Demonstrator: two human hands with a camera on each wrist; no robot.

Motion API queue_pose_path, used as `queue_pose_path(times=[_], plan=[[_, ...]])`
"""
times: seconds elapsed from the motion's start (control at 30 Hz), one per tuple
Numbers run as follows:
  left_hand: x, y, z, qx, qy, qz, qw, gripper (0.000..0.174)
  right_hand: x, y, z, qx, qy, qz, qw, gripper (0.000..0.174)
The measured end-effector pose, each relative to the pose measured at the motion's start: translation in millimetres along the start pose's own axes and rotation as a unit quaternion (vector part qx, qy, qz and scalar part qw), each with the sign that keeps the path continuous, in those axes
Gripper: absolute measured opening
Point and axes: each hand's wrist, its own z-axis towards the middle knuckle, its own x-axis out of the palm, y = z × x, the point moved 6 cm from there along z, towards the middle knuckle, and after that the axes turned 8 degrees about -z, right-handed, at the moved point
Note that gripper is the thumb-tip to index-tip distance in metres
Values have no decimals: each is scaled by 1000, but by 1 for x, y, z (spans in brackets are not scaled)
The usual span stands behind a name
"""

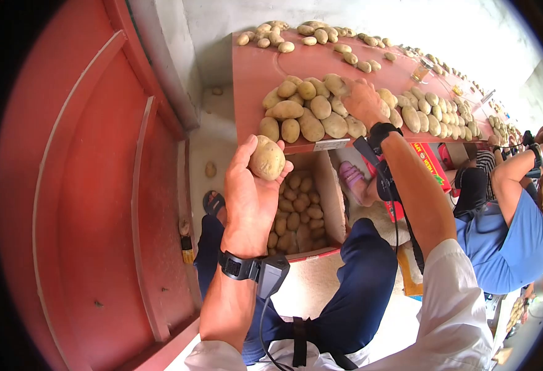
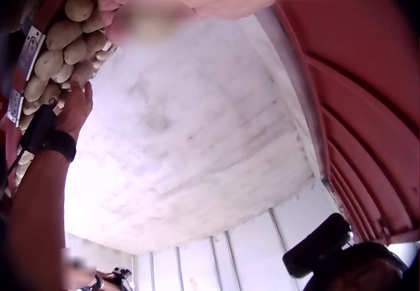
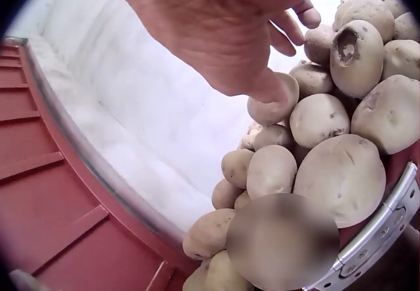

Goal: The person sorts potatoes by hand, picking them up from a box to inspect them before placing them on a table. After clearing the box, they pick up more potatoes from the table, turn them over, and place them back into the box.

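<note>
Right carton [image 1: 433, 166] reads "FRESH". Left hand [image 1: 251, 201] cups potato [image 1: 266, 159] beside tabletop's [image 1: 252, 74] near edge; right hand [image 1: 365, 104] touches another potato [image 3: 268, 112], grip unclear.

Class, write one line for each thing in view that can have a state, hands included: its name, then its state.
Left hand: palm up, holding a potato
Held potato: unpeeled, raised
Right hand: at the near pile, touching a potato
Cardboard box: open-topped, partly filled with potatoes
Red table: loaded with potatoes
Pitted potato: dark hollow in its skin
Red printed box: partly hidden, contents unclear
</note>
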Motion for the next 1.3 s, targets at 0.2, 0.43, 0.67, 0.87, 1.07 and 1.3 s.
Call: queue_pose_path(times=[0.2,0.43,0.67,0.87,1.07,1.3], plan=[[-7,-2,2,3,7,6,1000,24,-19,-4,-20,16,-96,70,993,49],[-19,-2,11,14,1,38,999,36,-44,91,-121,-152,177,388,891,39],[-25,-43,23,77,-8,76,994,41,-74,111,-159,-213,162,351,898,38],[-30,-53,38,36,20,136,990,28,-20,98,-181,-57,149,452,878,38],[-38,-45,43,-30,13,178,983,25,-3,111,-202,-70,168,377,908,31],[-26,-24,35,-53,25,101,993,27,-25,115,-203,-17,196,602,774,30]])
